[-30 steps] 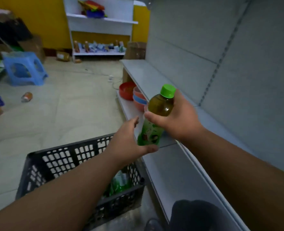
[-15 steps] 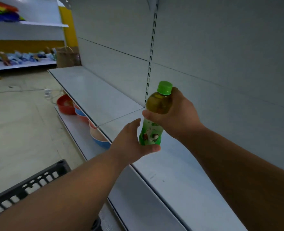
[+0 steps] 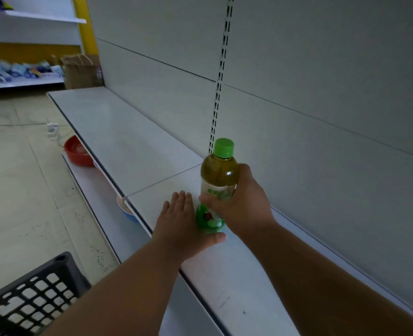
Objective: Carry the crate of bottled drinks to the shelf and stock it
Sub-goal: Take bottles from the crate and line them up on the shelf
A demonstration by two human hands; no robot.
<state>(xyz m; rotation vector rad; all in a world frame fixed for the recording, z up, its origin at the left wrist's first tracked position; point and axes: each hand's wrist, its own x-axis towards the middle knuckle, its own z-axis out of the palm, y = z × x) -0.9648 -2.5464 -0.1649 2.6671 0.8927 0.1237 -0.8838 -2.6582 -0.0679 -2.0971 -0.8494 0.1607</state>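
Moved since half a second ago: bottle (image 3: 218, 187) lower and further in over the shelf (image 3: 132, 141), left hand's fingers gone from curled to straight. Held upright in the right hand (image 3: 245, 204), fingers and thumb wrapped round the label just below the amber liquid, green cap on top. Base of the bottle just above or touching the shelf near its front edge, beside the seam between two shelf panels; cannot tell which. Left hand (image 3: 181, 224) spread flat, fingers straight and together pointing toward the back panel, thumb stretched under the bottle's base, palm against its lower side. Black crate (image 3: 30, 301) on the floor at lower left, well apart from the bottle, contents out of view. Red bowl (image 3: 75, 151) and blue bowl (image 3: 127, 210) on the lower shelf beneath the front edge.
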